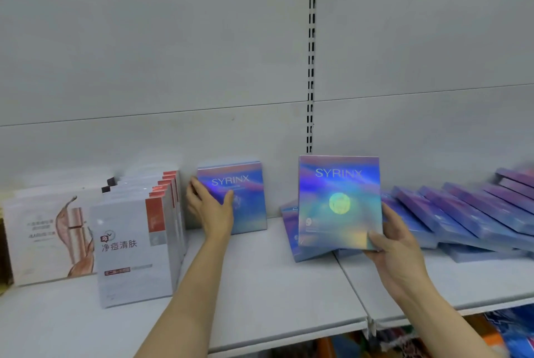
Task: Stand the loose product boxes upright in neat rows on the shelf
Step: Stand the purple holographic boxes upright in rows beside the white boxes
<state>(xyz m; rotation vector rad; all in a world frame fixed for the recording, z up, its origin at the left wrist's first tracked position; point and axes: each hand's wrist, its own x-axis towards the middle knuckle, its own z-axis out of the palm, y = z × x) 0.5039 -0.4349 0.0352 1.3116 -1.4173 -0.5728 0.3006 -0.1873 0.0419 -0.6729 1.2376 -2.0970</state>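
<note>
Bright, even overhead light; soft focus, blurred edges, wide-angle curvature.

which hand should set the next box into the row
Right hand: it already grips a shiny blue SYRINX box. Left hand is steadying the upright blue SYRINX box.

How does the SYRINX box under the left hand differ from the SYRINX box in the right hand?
The standing box rests upright on the shelf by the back wall; the held box is lifted above the fallen boxes. The left hand steadies the standing box at its left edge; the right hand grips the held box's lower right corner. Both share the holographic blue-purple face.
</note>
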